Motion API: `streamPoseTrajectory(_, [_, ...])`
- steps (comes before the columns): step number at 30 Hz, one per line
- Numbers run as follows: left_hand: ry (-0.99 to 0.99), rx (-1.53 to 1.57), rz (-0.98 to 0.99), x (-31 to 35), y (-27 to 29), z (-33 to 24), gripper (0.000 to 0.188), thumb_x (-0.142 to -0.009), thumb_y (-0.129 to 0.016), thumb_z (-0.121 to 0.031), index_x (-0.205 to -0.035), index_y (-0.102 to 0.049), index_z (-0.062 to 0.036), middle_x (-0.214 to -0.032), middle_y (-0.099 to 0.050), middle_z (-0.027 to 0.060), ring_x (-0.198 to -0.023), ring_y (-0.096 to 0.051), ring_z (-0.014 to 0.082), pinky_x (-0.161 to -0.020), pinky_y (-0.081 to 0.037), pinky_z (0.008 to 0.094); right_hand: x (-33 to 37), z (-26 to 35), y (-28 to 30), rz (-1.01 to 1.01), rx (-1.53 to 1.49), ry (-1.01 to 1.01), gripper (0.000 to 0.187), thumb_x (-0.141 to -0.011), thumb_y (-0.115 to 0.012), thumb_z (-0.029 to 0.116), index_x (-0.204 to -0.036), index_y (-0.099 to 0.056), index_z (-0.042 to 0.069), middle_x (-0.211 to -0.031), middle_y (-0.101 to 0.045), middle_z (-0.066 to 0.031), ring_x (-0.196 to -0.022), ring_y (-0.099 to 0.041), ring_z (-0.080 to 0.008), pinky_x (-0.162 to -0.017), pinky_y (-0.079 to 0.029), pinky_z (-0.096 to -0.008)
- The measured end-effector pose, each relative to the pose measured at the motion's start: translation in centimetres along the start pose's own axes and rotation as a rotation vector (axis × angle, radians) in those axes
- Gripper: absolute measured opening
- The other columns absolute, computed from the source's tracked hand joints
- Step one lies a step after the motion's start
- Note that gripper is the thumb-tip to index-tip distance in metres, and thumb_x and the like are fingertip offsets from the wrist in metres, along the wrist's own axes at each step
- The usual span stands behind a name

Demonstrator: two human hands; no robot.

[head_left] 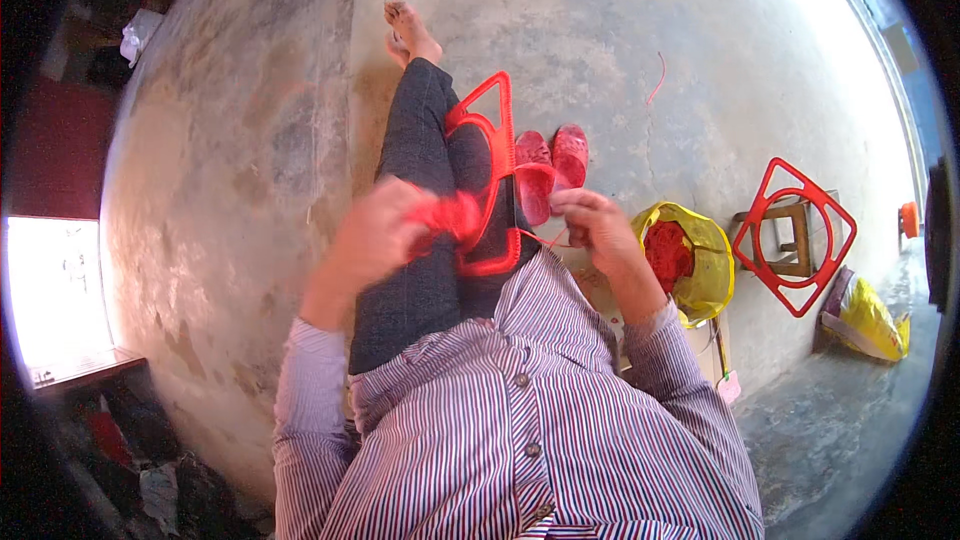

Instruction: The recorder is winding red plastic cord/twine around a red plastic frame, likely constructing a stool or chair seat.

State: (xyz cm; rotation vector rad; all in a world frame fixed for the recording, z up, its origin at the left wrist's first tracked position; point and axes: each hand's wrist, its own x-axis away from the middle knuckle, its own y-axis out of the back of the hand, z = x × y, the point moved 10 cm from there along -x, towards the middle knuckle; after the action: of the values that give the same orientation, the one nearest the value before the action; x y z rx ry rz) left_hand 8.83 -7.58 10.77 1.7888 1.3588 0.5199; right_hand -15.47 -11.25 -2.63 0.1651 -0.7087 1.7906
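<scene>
A red openwork frame (507,130) with a triangular corner opening and a curved inner ring lies across my dark-trousered lap. My left hand (378,238), blurred by motion, is closed round a smeared red bundle (445,217) at the frame's left side. The bundle's details and where it meets the frame cannot be made out. To the right of the frame, my right hand (598,225) is pinched, thumb and fingers together. A thin red cord (545,240) runs from the frame's lower right edge toward these fingers; its end is hidden.
A yellow bag (715,275) holding red cord stands on my right. Beyond it, another red frame (845,230) leans over a wooden stool (797,240). Red slippers (568,155) lie beside my legs. A yellow-and-purple sack (868,320) and a loose red strand (658,80) are on the floor.
</scene>
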Motion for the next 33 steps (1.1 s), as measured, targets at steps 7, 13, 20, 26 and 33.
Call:
streamPoseTrajectory(7, [0.238, 0.044, 0.186, -2.1, -9.9, 0.3, 0.024, -0.073, -0.067, -0.011, -0.095, -0.062, -0.0027, -0.095, -0.06, 0.0138, -0.088, -0.061, 0.0291, -0.078, -0.049, 0.0353, -3.0, -3.9, -4.7, 0.243, 0.804, 0.384, 0.046, -0.072, -0.074, 0.017, -0.111, -0.058, -0.002, -0.106, -0.062, -0.016, -0.099, -0.059, -0.033, -0.088, -0.046, -0.038])
streamPoseTrajectory(13, [0.173, 0.189, -0.347, -2.8, -6.2, 2.0, 0.033, -0.068, -0.065, -0.002, -0.099, -0.057, -0.0015, -0.103, -0.057, 0.0135, -0.105, -0.053, 0.0281, -0.094, -0.041, 0.0356, 0.7, 4.1, 0.3, -0.084, 0.551, 0.494, 0.036, -0.066, -0.074, 0.011, -0.097, -0.06, -0.001, -0.123, -0.054, -0.0171, -0.117, -0.05, -0.0303, -0.101, -0.038, -0.0371])
streamPoseTrajectory(20, [0.757, 1.207, -0.001, -1.0, -17.6, 6.3, 0.048, -0.071, -0.054, -0.005, -0.119, -0.048, -0.0009, -0.106, -0.052, 0.0046, -0.097, -0.05, 0.0145, -0.091, -0.037, 0.0269, 10.1, 10.7, 11.1, -0.032, -0.397, 0.612, 0.044, -0.072, -0.058, 0.016, -0.112, -0.049, 0.001, -0.12, -0.055, -0.0203, -0.108, -0.055, -0.036, -0.092, -0.046, -0.0472])
streamPoseTrajectory(26, [0.802, 1.311, -0.053, 0.2, -17.7, 4.4, 0.054, -0.071, -0.051, -0.003, -0.124, -0.045, -0.0005, -0.103, -0.046, 0.0004, -0.092, -0.044, 0.0112, -0.091, -0.034, 0.0234, 14.8, 14.8, 15.0, -0.033, -0.502, 0.828, 0.037, -0.082, -0.053, 0.028, -0.108, -0.048, 0.002, -0.092, -0.051, -0.0098, -0.082, -0.053, -0.0261, -0.08, -0.05, -0.044])
streamPoseTrajectory(33, [0.726, 1.35, -0.095, 0.0, -17.7, 4.2, 0.054, -0.071, -0.049, -0.001, -0.125, -0.044, -0.0015, -0.107, -0.044, 0.0004, -0.093, -0.043, 0.0098, -0.092, -0.034, 0.0231, 5.9, 3.4, 1.1, 0.01, -0.158, 0.305, 0.036, -0.085, -0.052, 0.01, -0.121, -0.048, 0.006, -0.121, -0.054, -0.0154, -0.089, -0.058, -0.0184, -0.078, -0.049, -0.0321])
